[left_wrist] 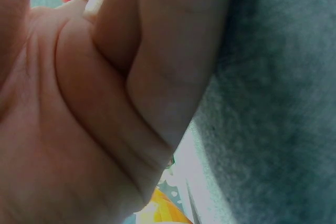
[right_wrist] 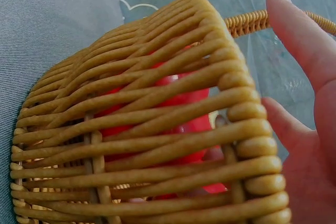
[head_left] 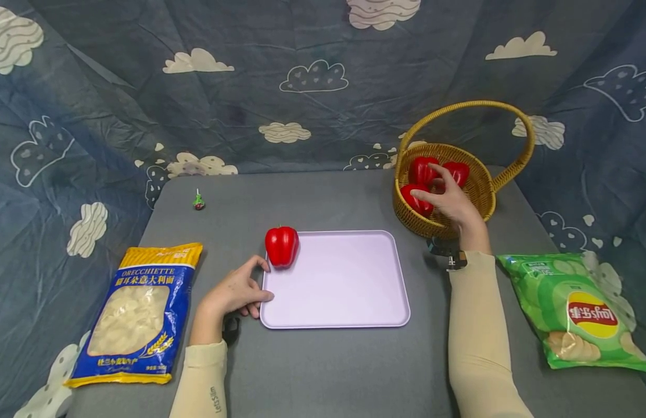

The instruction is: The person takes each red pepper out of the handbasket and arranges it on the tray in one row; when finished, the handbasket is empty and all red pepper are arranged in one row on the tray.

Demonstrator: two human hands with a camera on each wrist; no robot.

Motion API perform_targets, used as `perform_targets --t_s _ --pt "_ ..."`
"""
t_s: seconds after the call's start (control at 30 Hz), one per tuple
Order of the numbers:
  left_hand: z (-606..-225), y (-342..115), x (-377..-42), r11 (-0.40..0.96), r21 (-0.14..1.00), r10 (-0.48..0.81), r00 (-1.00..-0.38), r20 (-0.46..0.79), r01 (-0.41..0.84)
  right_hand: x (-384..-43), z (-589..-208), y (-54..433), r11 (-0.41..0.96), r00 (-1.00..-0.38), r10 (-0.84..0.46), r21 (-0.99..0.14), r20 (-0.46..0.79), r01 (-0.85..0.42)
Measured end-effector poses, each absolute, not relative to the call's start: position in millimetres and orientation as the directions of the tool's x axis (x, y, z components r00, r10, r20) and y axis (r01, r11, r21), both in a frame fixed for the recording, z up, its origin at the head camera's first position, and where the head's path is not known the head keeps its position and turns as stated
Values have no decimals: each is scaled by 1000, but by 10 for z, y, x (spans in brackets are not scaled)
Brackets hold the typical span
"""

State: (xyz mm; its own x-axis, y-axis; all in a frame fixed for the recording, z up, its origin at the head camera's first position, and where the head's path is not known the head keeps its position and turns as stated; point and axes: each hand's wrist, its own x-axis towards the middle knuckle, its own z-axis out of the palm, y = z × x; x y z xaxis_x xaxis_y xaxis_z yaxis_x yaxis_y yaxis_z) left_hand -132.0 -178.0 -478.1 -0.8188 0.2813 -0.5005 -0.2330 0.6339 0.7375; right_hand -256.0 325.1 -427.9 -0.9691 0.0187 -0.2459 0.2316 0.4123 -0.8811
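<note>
My left hand (head_left: 239, 290) holds the left rim of a pale lilac tray (head_left: 344, 284), thumb over the edge and the other fingers along the outside. A red bell pepper (head_left: 282, 247) stands in the tray's upper left corner, close to my index finger. At the back right, my right hand (head_left: 451, 200) reaches over the rim of a wicker basket (head_left: 487, 194), thumb and index finger spread apart. Below it in the basket lie a front red pepper (head_left: 417, 200), a back one (head_left: 423, 170) and another on the right (head_left: 457, 172). The weave partly hides red in the right wrist view.
A blue and yellow orecchiette bag (head_left: 135, 313) lies at the left, and a green Lay's chip bag (head_left: 579, 313) at the right. A small green trinket (head_left: 198, 201) is at the back left. The basket's tall handle (head_left: 466, 105) arches up before the cloud-printed cloth (head_left: 312, 116).
</note>
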Motion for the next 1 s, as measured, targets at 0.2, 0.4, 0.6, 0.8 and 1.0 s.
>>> perform_targets --t_s 0.2,0.4,0.6,0.8,1.0 --pt "-4787 -1776 -1324 635 738 281 -820 -499 -231 -2572 -4298 3256 417 -964 12 -875 -265 246" --pt "-4778 -1781 -1322 635 737 284 -819 -499 -230 -2588 -4320 3271 451 -961 10 -856 -278 252" --pt "-4769 -1784 -1320 635 736 282 -816 -505 -235 -2613 -4344 3289 459 -954 14 -845 -300 273" --pt "-4771 -1780 -1318 637 735 278 -820 -501 -233 -2619 -4362 3294 462 -948 13 -839 -318 288" --pt "-4777 -1777 -1317 637 735 275 -821 -500 -234 -2617 -4362 3281 456 -940 -8 -837 -342 301"
